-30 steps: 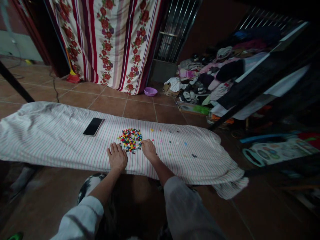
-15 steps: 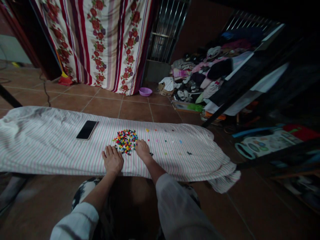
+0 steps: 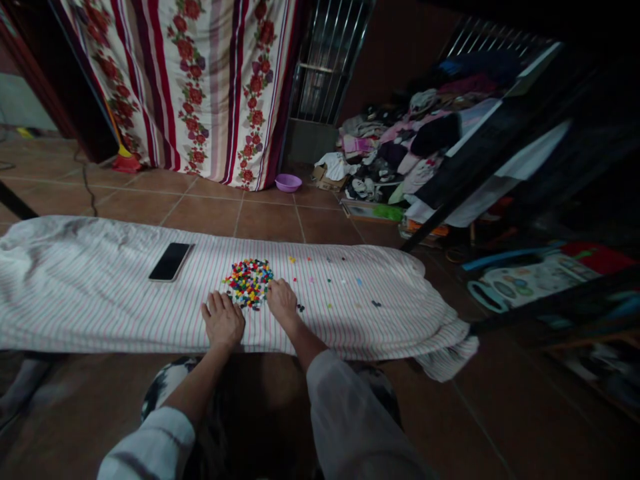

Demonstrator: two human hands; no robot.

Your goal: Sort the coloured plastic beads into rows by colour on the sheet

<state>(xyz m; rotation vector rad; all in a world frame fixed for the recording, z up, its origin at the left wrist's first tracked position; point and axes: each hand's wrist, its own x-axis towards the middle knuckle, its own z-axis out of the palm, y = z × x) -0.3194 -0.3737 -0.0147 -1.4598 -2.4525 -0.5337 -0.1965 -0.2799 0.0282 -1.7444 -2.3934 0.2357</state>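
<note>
A pile of tiny multicoloured pieces [image 3: 249, 280], like beads or little bricks, lies on a striped cloth [image 3: 125, 307]. My left hand [image 3: 223, 320] rests flat on the cloth at the pile's near left edge, fingers spread. At the pile's right edge my right hand [image 3: 283, 300] has its fingers curled and pressed together; whatever is between the fingertips is hidden. Close to the right wrist sit a few dark pieces [image 3: 301, 308]. Further right, small groups of pieces are laid out apart by colour, among them yellow ones [image 3: 293, 259], a blue one [image 3: 359, 282] and dark ones [image 3: 377, 304].
A black-screened phone [image 3: 171, 261] lies on the cloth, left of the pile. Beyond the covered surface are a purple basin [image 3: 289, 183], a floral curtain [image 3: 215, 93] and a heap of clothes [image 3: 395, 147]. A dark slanted bar [image 3: 440, 223] stands at the right.
The view has shifted slightly, so most things appear a little further left. My right hand stays at the pile's right edge with its fingers closed; the left hand stays flat.
</note>
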